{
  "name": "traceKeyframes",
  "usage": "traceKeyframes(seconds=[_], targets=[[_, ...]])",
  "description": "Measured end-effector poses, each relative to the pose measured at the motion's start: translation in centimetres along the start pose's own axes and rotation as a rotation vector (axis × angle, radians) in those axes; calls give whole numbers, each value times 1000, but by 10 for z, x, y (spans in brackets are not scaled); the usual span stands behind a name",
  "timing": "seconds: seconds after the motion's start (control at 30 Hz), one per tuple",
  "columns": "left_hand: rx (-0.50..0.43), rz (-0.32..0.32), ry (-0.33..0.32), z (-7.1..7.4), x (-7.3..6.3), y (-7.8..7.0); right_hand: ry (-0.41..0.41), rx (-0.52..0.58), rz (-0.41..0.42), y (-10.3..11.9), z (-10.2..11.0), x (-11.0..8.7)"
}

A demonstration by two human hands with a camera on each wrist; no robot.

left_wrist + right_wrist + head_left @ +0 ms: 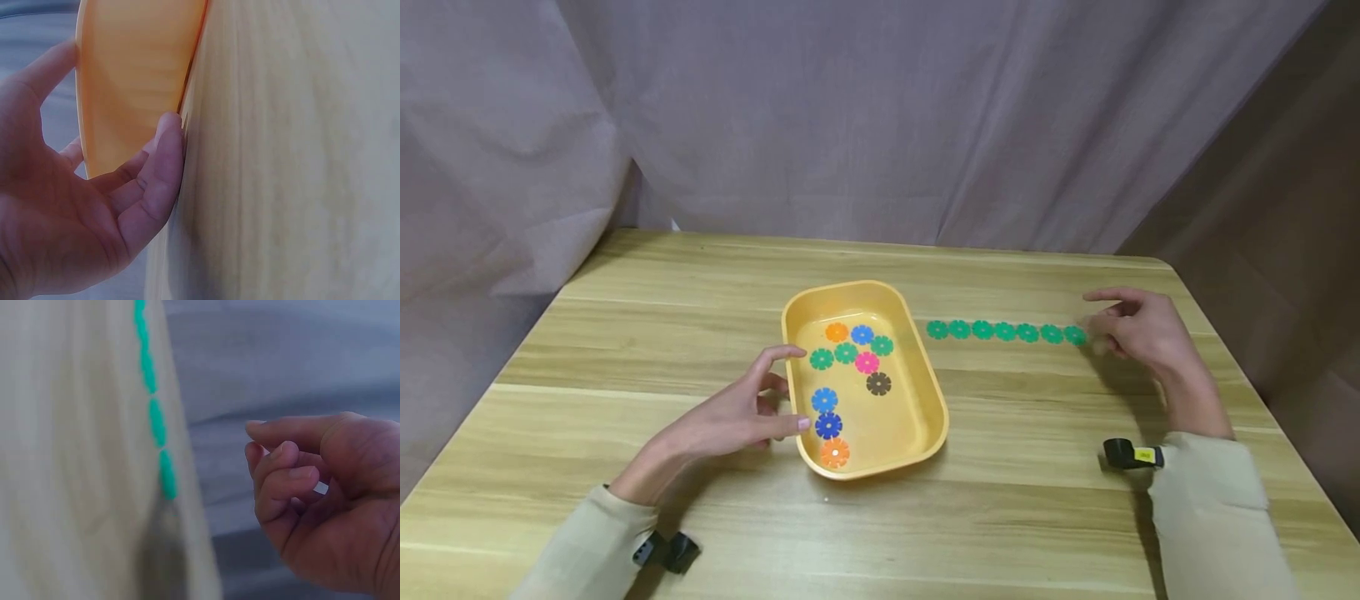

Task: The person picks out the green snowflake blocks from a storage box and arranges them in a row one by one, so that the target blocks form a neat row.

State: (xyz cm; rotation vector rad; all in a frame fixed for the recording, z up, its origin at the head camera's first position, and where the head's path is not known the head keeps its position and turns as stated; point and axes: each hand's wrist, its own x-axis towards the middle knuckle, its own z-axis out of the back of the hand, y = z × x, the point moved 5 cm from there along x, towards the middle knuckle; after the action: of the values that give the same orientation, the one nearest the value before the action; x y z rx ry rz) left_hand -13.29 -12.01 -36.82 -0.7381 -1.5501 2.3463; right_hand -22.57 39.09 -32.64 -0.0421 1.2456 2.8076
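Note:
My left hand [737, 414] holds the near-left wall of a yellow plastic tray [928, 400], thumb and forefinger over the rim. In the left wrist view, the other fingers [159, 175] curl against the tray's outer side. Inside lie several flower-shaped notched discs: green discs [846, 353], blue discs [824, 400], orange discs [835, 453], a pink disc [867, 362] and a brown disc [878, 383]. A straight row of several green discs [1005, 332] runs right of the tray. At its right end my right hand [1150, 329] hovers, forefinger extended, other fingers loosely bent, holding nothing.
Everything rests on a wood-grain table [1022, 517]. A grey curtain [820, 125] hangs behind its far edge, and a darker one closes the right side. Black wrist cameras, such as the right wrist camera [1120, 453], stick out from both sleeves near the tabletop.

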Motion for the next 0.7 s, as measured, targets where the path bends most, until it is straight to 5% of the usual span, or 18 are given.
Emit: traceKeyframes(seconds=[0.27,0.7], targets=[[-8,-1,4,0,0,-1,-46,1,143,59,-8,-17],[-7,-7,5,-2,2,-1,135,117,262,148,-80,-29]])
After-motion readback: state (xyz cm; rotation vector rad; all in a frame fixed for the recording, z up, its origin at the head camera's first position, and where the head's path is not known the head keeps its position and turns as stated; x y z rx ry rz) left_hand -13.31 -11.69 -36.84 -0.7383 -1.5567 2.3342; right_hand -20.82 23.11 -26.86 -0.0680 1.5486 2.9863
